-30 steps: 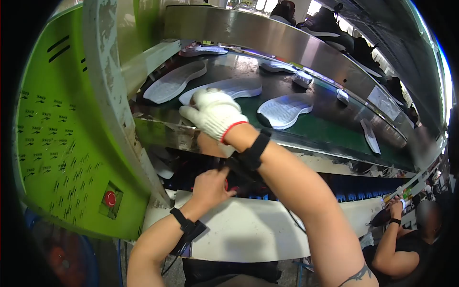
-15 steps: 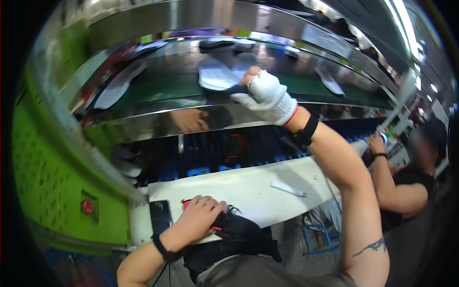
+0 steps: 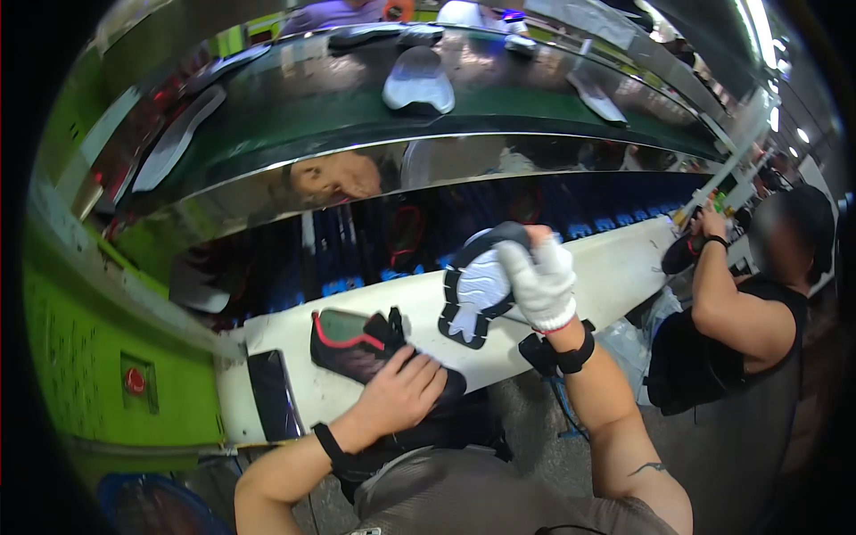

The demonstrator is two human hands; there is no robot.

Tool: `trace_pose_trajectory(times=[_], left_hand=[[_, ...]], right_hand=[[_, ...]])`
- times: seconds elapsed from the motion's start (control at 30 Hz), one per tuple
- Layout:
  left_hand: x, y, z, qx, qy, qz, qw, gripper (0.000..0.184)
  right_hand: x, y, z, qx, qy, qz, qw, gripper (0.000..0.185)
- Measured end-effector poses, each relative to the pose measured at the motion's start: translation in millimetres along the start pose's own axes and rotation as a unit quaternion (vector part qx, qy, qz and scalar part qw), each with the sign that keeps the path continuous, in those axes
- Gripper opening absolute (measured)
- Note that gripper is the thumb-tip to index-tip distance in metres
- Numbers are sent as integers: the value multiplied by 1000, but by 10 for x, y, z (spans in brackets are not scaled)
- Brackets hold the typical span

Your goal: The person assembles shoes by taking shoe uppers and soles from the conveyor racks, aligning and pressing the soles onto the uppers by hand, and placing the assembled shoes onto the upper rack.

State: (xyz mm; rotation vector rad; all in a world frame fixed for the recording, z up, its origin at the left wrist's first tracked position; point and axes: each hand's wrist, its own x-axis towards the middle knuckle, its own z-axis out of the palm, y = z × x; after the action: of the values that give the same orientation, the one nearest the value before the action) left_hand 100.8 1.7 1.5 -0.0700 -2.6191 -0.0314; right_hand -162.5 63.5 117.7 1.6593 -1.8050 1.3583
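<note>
A gloved right hand point(image 3: 539, 278) grips a shoe sole point(image 3: 477, 290); the left point(image 3: 408, 390), fingers slightly bent, presses a black shoe upper point(image 3: 357, 343).

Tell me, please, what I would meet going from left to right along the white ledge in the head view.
Phone, black shoe under the left hand, shoe sole in the gloved right hand, another person's hands.
</note>
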Motion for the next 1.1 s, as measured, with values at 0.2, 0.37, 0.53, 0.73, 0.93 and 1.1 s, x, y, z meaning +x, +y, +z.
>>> trace_pose_trajectory(times=[0.2,0.37,0.53,0.73,0.93,1.1], left_hand=[[322,-389,-871,-258,335,-395,815,40],[51,-32,-289,-344,468,-435,688,48],[-133,62,-552,-391,318,-412,759,55],[99,24,-1026,-344,212,-363,840,45],[221,270,-1218,-457,116,-463,751,50],[130,611,-825,-417,280,-389,773,57]], right_hand=[[-495,254,433,222,253,217,916,17],[-635,151,657,224,280,227,906,34],[-292,-259,-52,447,-26,351,822,55],[-717,-853,108,551,-148,282,771,29],[-1164,-834,111,449,-115,229,856,25],[-1257,-886,185,349,-56,104,929,36]])
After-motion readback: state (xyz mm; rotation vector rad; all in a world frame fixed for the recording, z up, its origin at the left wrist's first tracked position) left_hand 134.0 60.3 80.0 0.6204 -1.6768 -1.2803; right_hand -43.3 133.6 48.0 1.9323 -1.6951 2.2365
